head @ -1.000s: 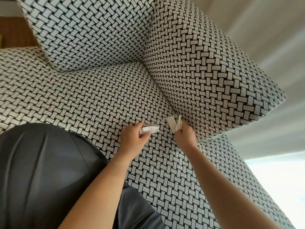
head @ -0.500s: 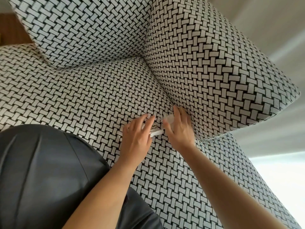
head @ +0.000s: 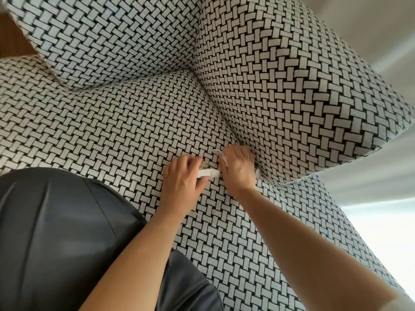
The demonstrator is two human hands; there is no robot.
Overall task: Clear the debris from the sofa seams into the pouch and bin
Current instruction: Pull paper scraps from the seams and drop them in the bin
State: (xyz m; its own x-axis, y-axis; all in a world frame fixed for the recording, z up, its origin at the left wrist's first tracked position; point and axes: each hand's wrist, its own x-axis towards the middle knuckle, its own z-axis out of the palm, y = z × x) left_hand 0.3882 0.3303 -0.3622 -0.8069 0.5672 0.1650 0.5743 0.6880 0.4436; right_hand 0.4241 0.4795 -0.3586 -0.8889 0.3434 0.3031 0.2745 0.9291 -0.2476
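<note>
The sofa seat has a black-and-white woven pattern. My left hand pinches a white paper strip flat against the seat. My right hand grips a second white paper piece, knuckles up, at the seam under the side cushion. A few small pale bits of debris lie on the fabric between the two hands. No pouch or bin is in view.
A back cushion leans at the top left, meeting the side cushion in a corner. A dark grey smooth surface fills the lower left beside my left forearm. Pale floor shows at the right, past the sofa edge.
Both hands have come closer together on the seat. My right hand turned knuckles up over its paper, and my left hand lowered its strip to the fabric beside the debris.
</note>
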